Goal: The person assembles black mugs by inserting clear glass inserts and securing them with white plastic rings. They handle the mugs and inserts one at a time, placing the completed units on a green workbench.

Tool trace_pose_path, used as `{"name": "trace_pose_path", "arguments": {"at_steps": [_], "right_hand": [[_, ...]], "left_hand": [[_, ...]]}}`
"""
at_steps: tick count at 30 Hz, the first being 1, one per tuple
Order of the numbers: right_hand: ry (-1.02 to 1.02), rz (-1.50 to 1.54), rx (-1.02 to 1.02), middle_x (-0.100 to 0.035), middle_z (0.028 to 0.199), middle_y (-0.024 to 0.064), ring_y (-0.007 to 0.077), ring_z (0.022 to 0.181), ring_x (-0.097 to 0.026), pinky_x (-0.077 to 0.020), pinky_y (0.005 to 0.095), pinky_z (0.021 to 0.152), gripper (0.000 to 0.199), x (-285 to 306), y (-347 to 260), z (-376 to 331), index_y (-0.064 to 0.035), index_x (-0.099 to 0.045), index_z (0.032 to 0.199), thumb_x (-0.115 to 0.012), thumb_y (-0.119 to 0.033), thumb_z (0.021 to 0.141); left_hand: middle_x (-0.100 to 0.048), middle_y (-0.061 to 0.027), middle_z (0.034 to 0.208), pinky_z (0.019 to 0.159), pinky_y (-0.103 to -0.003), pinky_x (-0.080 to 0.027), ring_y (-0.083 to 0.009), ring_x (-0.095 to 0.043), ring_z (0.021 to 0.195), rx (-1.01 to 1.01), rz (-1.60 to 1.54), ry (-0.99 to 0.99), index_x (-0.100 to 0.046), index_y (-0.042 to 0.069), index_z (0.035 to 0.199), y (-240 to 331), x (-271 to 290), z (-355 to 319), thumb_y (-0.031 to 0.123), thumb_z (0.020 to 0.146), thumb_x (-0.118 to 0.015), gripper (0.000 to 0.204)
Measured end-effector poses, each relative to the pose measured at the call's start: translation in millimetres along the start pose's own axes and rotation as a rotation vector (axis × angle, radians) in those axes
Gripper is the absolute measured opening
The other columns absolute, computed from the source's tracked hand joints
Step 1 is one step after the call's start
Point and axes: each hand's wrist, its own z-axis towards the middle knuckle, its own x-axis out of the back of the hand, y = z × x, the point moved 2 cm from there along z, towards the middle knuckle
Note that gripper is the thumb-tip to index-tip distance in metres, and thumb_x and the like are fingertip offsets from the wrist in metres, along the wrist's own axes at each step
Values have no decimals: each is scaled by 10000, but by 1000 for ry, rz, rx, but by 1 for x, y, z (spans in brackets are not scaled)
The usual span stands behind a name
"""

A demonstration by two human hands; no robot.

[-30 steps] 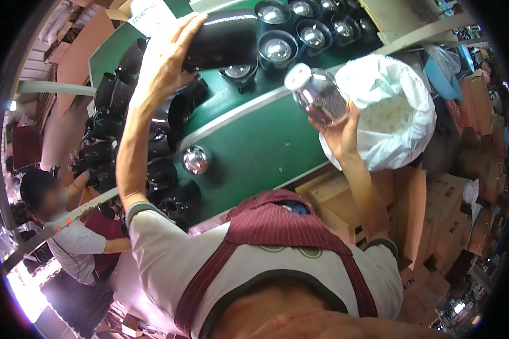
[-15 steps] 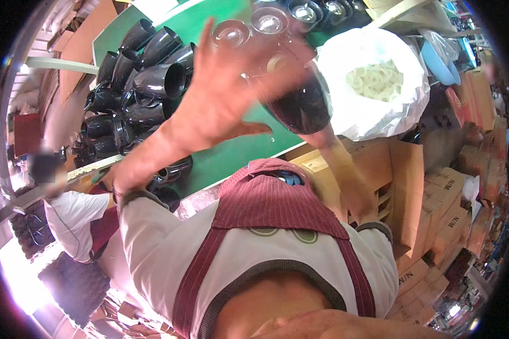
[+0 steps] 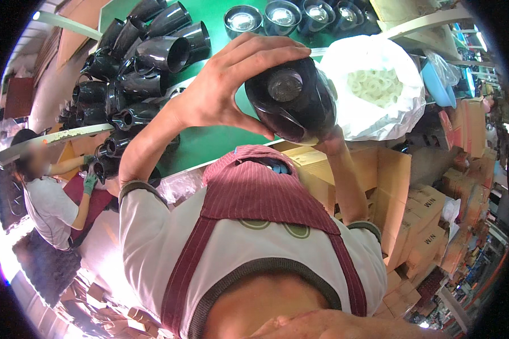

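Observation:
A glossy black jug-shaped vessel point(image 3: 314, 101) is held up over the front of the green table point(image 3: 209, 144). Its end with a round recess faces left. My left hand point(image 3: 223, 85) curves around that end, fingers along the far side and thumb along the near side. My right hand point(image 3: 332, 142) grips the lower right end, with most of its fingers hidden behind the vessel. Several similar black vessels point(image 3: 161, 53) lie piled on the table to the left. At the far edge stands a row of black round pieces point(image 3: 243, 20) with shiny centres.
A white bag point(image 3: 373, 124) of pale translucent rings point(image 3: 376, 87) sits right of the vessel. Open cardboard boxes point(image 3: 396, 192) stand near my right arm, with stacked cartons point(image 3: 427, 220) beyond. At left, a co-worker in green gloves point(image 3: 90, 181) handles a black piece. A blue basin point(image 3: 440, 82) is at far right.
My left hand, spread and blurred in motion before, has closed around the vessel's left end. The vessel has turned so its recessed end shows. The co-worker's gloved hands have come into view.

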Motion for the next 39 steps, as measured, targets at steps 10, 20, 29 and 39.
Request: {"name": "trace_pose_path", "arguments": {"at_steps": [10, 20, 29, 39], "right_hand": [[280, -41, 10, -432, 1512, 143, 299, 1384, -439, -410, 473, 1142, 571, 4, 3, 28, -79, -367, 1500, -577, -253, 998], [290, -136, 86, -484, 1464, 129, 293, 1340, -485, -447, 474, 1106, 557, 3, -3, 45, -64, -407, 1467, -594, -285, 992], [373, -609, 461, -531, 1420, 116, 287, 1300, -527, -481, 476, 1074, 549, -19, -33, 38, -51, -443, 1438, -610, -314, 986], [324, -1730, 793, -674, 1237, 186, 279, 1060, -677, -523, 372, 934, 492, -75, -75, 208, 32, -698, 1152, -871, -214, 763]], "left_hand": [[-565, -134, 1398, 1054, -458, -420, -332, -546, 1264, -187, -1, -74, -565, 56, 1372, -5, 14, 10, 375, 575, -887, 917], [-557, -146, 1402, 1068, -477, -406, -334, -534, 1285, -232, 39, -92, -541, 43, 1389, -12, 31, 13, 383, 622, -873, 902], [-495, -139, 1452, 1125, -422, -378, -303, -485, 1338, 112, -166, 167, -406, 63, 1475, -58, 17, -19, 294, 478, -1000, 1184], [-488, -211, 1382, 1056, -440, -464, -360, -547, 1253, 750, -587, 712, -209, 22, 1514, -229, -36, -60, 277, 707, -915, 1102]]}}
